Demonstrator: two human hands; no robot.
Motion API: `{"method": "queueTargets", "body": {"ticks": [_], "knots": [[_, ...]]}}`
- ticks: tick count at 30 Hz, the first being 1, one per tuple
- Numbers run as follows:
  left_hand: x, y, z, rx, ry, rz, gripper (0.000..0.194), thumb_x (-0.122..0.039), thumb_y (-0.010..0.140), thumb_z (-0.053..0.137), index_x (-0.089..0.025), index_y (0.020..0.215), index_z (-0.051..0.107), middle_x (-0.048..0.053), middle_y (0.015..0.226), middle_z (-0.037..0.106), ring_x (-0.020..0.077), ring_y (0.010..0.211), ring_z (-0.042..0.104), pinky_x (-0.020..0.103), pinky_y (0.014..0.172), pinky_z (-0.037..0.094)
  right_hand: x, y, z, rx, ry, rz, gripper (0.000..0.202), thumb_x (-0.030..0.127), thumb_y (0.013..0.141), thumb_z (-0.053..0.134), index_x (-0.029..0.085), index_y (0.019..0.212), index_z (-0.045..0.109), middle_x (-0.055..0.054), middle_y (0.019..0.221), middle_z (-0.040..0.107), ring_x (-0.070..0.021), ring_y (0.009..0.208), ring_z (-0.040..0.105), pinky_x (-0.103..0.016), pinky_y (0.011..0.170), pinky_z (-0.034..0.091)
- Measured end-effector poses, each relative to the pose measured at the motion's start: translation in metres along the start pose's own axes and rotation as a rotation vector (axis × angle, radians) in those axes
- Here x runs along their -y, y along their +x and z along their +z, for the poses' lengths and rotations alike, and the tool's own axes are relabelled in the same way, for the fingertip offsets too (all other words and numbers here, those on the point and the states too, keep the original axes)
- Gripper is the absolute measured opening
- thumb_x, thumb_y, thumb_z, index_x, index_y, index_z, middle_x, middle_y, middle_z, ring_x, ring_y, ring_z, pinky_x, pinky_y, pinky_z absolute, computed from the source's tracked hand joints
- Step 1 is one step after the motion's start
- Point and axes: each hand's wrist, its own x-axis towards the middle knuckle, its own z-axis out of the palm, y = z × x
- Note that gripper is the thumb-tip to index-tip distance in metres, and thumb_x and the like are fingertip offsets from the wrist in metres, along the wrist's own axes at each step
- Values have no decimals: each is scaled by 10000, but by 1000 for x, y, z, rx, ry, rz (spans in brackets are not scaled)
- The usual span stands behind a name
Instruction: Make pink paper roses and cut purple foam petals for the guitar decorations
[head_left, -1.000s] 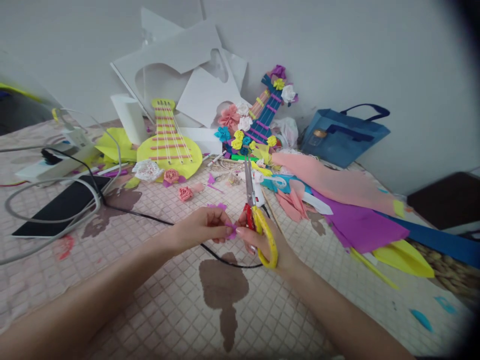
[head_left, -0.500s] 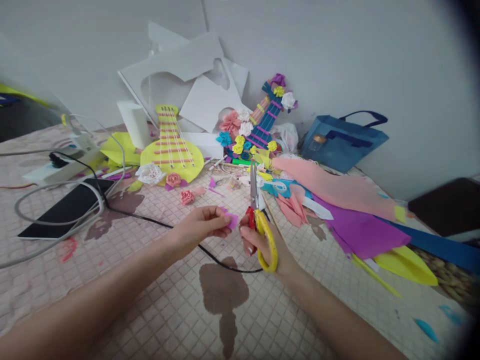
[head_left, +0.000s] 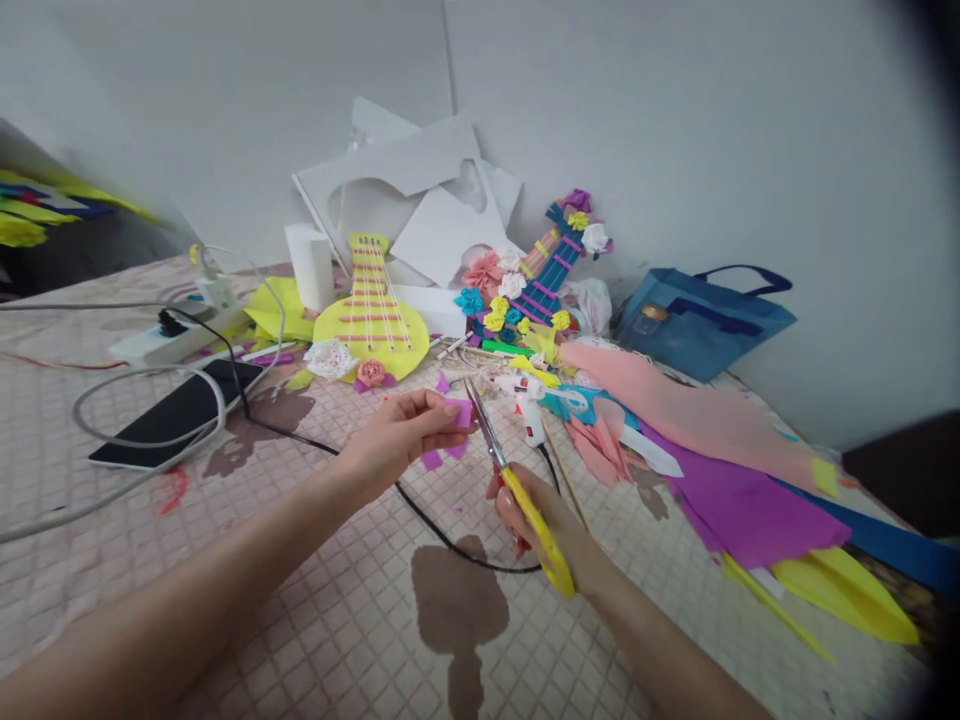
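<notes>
Between the fingertips of my left hand (head_left: 401,440) is a small purple paper piece (head_left: 461,413), with more purple bits hanging or lying just below it. My right hand (head_left: 544,515) is wrapped round yellow and red scissors (head_left: 536,525), whose blades point up and left beside the purple paper. Behind my hands stands a yellow paper guitar (head_left: 371,335) with white strings and pink bars. A white glue gun (head_left: 531,408) rests just beyond the scissors. To its left, a blue paper guitar (head_left: 547,270) leans among paper flowers.
Purple crepe paper (head_left: 750,505) and a pink sheet (head_left: 690,410) lie at the right, near a blue bag (head_left: 675,320). A black cable (head_left: 442,535) loops under my hands. A power strip (head_left: 176,335) and black tablet-like slab (head_left: 180,415) are at the left.
The view has shifted, so the table items appear lower and farther right. The scissors have tilted left towards the purple paper, and more purple bits now show below my left hand.
</notes>
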Motion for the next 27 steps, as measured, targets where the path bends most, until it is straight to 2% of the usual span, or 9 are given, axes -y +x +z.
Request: {"method": "queueTargets", "body": {"ticks": [6, 15, 27], "knots": [[-1, -1, 0, -5, 30, 16, 256, -248, 725, 769, -144, 742, 537, 22, 762, 709, 128, 722, 692, 261, 759, 551, 5, 0, 2, -9, -53, -22, 345, 504, 802, 620, 226, 741, 425, 76, 577, 360, -85, 484, 338, -211, 442, 351], [0, 0, -1, -8, 40, 37, 265, -264, 716, 776, -145, 738, 540, 31, 749, 716, 137, 708, 692, 274, 744, 553, 2, -1, -1, -22, -110, -24, 290, 437, 791, 644, 229, 768, 444, 86, 546, 361, -86, 467, 343, -212, 439, 310], [1, 0, 0, -10, 61, 60, 285, -299, 702, 783, -140, 729, 548, 31, 729, 722, 137, 701, 691, 279, 741, 556, 7, -1, 0, -30, -206, -11, 302, 491, 812, 560, 234, 768, 408, 77, 551, 372, -100, 469, 349, -235, 442, 296]]}}
